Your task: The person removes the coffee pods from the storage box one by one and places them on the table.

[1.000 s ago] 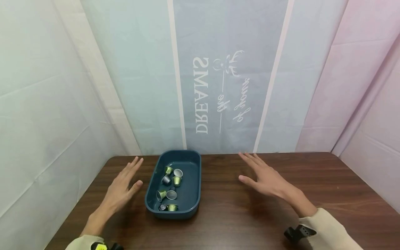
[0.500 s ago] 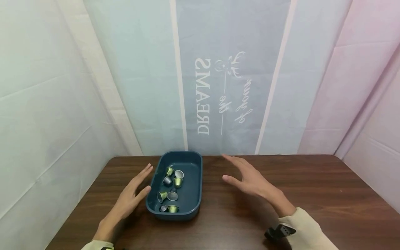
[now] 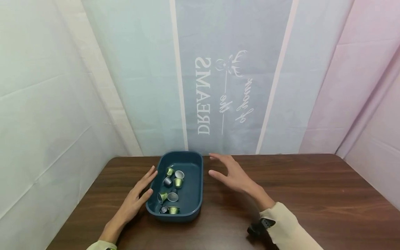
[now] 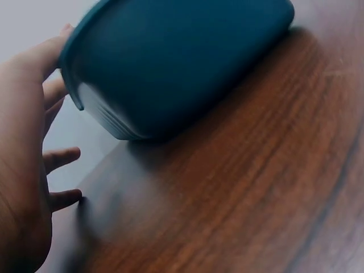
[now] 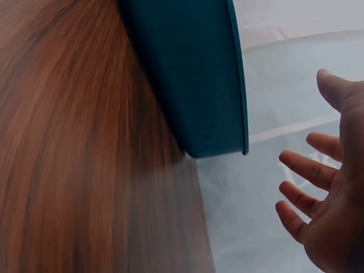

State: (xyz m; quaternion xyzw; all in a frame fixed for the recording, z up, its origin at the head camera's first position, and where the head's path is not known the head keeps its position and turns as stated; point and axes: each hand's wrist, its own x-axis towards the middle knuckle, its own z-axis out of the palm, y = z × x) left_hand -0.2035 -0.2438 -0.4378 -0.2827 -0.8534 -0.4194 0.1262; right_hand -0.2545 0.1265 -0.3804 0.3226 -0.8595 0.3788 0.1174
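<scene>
In the head view a dark teal plastic tub (image 3: 193, 189) stands on the brown wooden table. Several coffee capsules lie in its left half, among them a green capsule (image 3: 178, 183), a dark capsule (image 3: 167, 181) and one with its silver lid (image 3: 173, 197) facing up. My left hand (image 3: 132, 201) is at the tub's left side, its thumb and fingertips right at the rim. The left wrist view has the left fingers overlapping the tub's edge (image 4: 74, 85). To the right of the tub, my right hand (image 3: 232, 175) reaches in with spread fingers, apart from the wall (image 5: 216, 85).
The wooden table (image 3: 300, 187) extends to both sides of the tub. Behind it hangs a pastel cloth backdrop (image 3: 150, 86) with printed lettering, and a white cloth (image 3: 47, 121) closes off the left side. Black camera straps (image 3: 260, 227) sit on the wrists.
Both hands have moved inward toward the tub, the left to the right up to the rim and the right to the left. The tub and capsules have stayed in place.
</scene>
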